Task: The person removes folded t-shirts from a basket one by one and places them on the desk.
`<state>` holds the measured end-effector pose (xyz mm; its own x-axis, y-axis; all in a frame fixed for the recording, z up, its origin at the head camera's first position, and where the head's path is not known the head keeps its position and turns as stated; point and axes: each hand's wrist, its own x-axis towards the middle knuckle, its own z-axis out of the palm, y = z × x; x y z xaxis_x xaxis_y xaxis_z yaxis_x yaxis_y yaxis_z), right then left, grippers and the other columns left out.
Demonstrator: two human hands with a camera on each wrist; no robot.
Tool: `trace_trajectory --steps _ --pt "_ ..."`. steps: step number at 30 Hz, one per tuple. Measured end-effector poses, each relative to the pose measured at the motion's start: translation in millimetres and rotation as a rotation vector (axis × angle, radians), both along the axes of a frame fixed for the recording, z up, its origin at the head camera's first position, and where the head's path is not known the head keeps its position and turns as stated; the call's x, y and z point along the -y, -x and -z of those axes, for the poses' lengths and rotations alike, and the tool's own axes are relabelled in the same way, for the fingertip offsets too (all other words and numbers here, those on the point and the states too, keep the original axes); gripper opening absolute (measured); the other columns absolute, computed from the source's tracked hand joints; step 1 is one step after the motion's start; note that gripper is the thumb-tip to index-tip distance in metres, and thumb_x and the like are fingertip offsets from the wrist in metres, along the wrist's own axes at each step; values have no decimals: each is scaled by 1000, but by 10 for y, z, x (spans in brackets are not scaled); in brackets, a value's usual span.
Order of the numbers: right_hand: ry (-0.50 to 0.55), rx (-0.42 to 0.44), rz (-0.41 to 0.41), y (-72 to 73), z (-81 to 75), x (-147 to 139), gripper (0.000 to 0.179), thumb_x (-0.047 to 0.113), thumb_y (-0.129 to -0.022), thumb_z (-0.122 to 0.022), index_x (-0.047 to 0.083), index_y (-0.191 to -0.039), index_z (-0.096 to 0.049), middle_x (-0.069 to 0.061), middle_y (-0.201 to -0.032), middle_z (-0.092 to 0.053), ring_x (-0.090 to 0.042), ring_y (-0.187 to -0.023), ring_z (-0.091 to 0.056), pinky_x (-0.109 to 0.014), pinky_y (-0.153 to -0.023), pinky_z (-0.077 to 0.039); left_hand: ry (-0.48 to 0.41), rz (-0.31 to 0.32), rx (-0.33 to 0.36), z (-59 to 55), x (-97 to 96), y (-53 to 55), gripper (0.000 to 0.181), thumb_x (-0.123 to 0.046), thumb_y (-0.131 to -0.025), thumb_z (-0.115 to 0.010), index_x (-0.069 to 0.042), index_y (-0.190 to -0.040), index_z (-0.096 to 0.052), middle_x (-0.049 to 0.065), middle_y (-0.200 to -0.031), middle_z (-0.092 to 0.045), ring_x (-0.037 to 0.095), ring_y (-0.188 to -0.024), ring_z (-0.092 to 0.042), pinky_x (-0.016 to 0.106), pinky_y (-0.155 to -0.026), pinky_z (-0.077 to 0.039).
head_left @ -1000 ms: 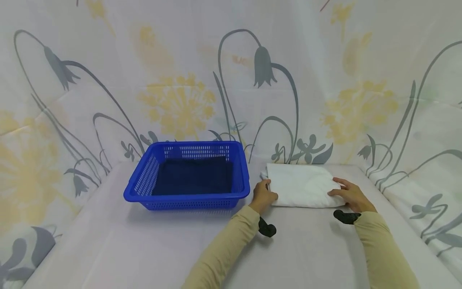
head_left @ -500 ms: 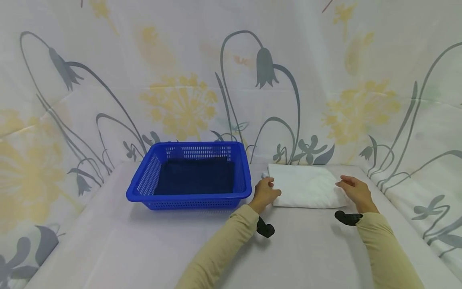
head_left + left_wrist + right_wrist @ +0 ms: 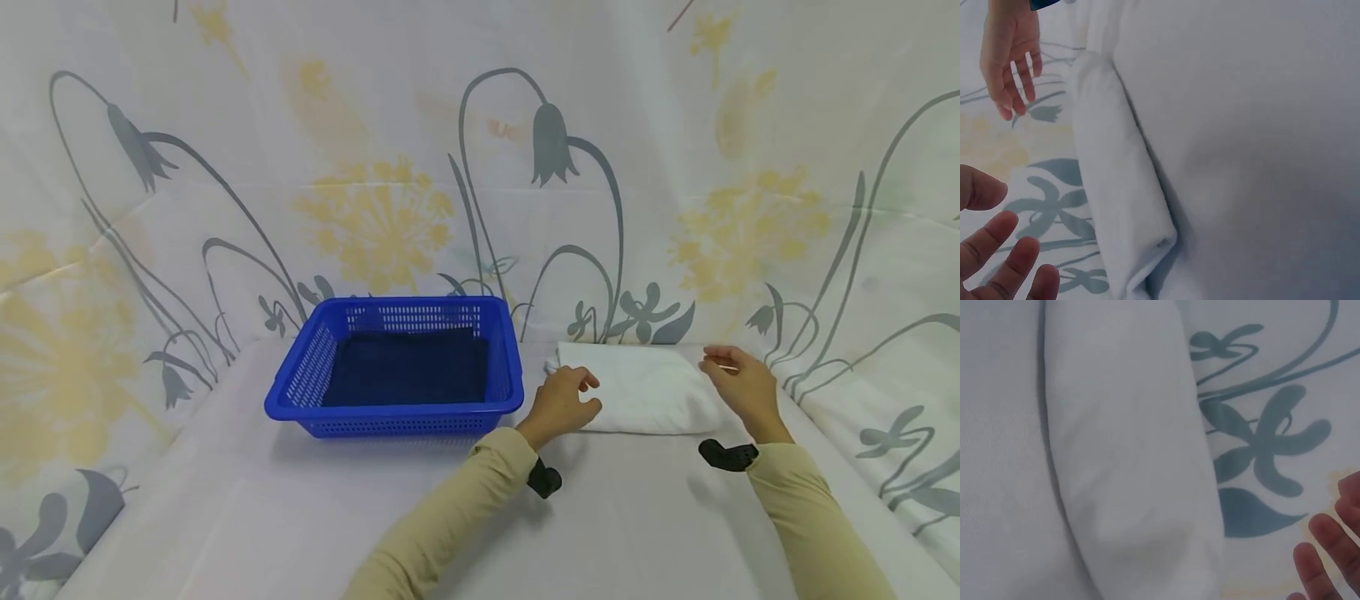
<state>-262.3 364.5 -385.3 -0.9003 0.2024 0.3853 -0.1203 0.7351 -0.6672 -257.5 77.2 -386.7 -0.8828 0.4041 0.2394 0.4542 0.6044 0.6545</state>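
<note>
On the table, right of the basket, lies a white folded cloth (image 3: 645,392), roughly a flat rectangle. My left hand (image 3: 561,402) is over its left end, fingers spread and loosely bent, with nothing held. Over the right end is my right hand (image 3: 744,390), also holding nothing. In the left wrist view the left fingers (image 3: 1004,256) show apart from the cloth (image 3: 1119,169), and the right hand (image 3: 1010,59) hangs beyond. In the right wrist view the right fingertips (image 3: 1319,562) stand clear of the cloth (image 3: 1129,456).
A blue perforated plastic basket (image 3: 397,411) stands left of the cloth, with dark navy folded fabric (image 3: 408,367) inside. Behind the white-covered table (image 3: 300,517) hangs a floral-printed sheet (image 3: 480,167). A black device (image 3: 727,456) is strapped at the right wrist, another (image 3: 543,479) at the left.
Both hands have let go of the cloth's ends and risen off it. The left hand has shifted slightly right over the cloth; the cloth lies where it was.
</note>
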Motion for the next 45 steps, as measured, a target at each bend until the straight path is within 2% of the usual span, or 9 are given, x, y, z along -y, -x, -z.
trace_trajectory --steps 5,8,15,17,19,26,34,38,45 --pt "-27 -160 -12 -23 -133 166 24 18 -93 -62 2 -110 -69 -19 -102 -69 17 -77 -45 -18 -66 -40 143 18 -149 -103 53 -41 20 -24 -85 -64 -16 -103 -69 3 -99 -62 13 -84 -52 27 -70 -40" --pt "-36 -194 -29 -34 -229 267 23 18 -92 -63 3 -109 -69 -18 -100 -70 13 -79 -49 -16 -67 -40 189 29 -204 -175 95 -67 20 -26 -86 -63 -17 -103 -68 1 -96 -61 14 -83 -51 28 -70 -39" --pt "-93 -111 -161 -121 -436 483 29 21 -95 -60 3 -117 -66 -18 -108 -68 -31 -96 -62 -28 -72 -45 228 29 -263 -310 262 -138 19 -26 -88 -63 -17 -104 -67 2 -102 -58 18 -89 -50 31 -75 -40" --pt "-118 -114 -206 -133 -474 548 29 20 -94 -61 4 -117 -65 -18 -109 -68 -37 -96 -63 -30 -70 -47 232 20 -276 -324 329 -138 19 -27 -88 -63 -17 -105 -66 2 -105 -57 20 -91 -50 33 -77 -41" --pt "-137 -134 -243 -147 -514 622 29 17 -93 -64 3 -118 -65 -19 -109 -68 -38 -95 -64 -31 -70 -47 222 13 -279 -335 405 -125 21 -27 -88 -63 -17 -106 -65 3 -106 -57 21 -92 -50 34 -77 -42" --pt "-156 -165 -327 -187 -617 867 32 14 -92 -65 1 -121 -62 -20 -111 -66 -37 -96 -63 -50 -78 -44 127 8 -257 -394 714 -100 26 -22 -87 -65 -13 -111 -64 7 -105 -57 24 -96 -50 38 -79 -41" --pt "-170 -221 -387 -172 -645 1121 31 12 -90 -66 1 -119 -63 -16 -109 -68 -36 -93 -64 -48 -76 -45 50 -2 -228 -476 1073 -100 28 -19 -88 -64 -8 -113 -63 12 -103 -56 26 -96 -50 43 -82 -42" --pt "-170 -246 -420 -154 -674 1273 29 9 -88 -66 1 -116 -64 -16 -108 -68 -34 -91 -64 -49 -76 -47 0 -11 -257 -498 1231 -75 25 -17 -87 -65 -6 -110 -63 11 -100 -56 28 -95 -52 43 -79 -43" --pt "-137 -212 -481 -128 -739 1575 29 10 -87 -68 2 -115 -64 -13 -105 -69 -30 -89 -65 -47 -75 -49 -42 -46 -295 -542 1490 -12 23 -13 -86 -67 -5 -107 -63 13 -99 -56 33 -94 -53 46 -79 -44"
